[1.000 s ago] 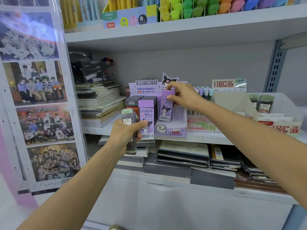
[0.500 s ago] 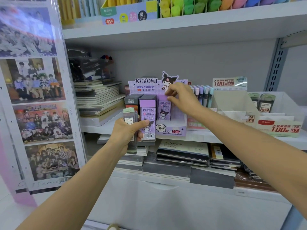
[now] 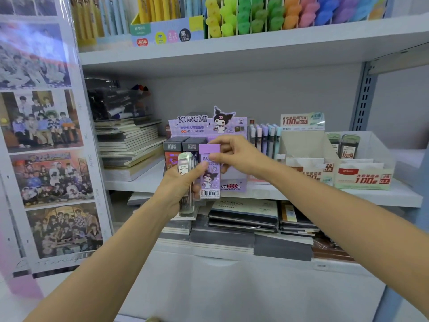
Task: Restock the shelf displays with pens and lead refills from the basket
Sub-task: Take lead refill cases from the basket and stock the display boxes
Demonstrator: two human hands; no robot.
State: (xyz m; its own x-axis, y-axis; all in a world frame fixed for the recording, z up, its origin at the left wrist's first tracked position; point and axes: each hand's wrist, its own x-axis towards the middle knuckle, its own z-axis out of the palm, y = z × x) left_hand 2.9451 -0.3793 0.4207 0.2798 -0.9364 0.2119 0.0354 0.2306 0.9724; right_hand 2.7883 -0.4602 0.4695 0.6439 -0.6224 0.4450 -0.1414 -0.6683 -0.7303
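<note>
The purple refill box (image 3: 209,173) stands upright, long axis vertical, barcode end down, before the shelf (image 3: 301,194) front edge. Left hand (image 3: 178,184) fingers clamp it with a clear case (image 3: 185,182); right hand (image 3: 236,156) fingers pinch its top.

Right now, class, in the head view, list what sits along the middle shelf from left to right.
Stack of notebooks → purple Kuromi lead refill display box → row of pastel lead refill cases → white lead refill display box → clear bin with two dark-capped lead refill cases.
</note>
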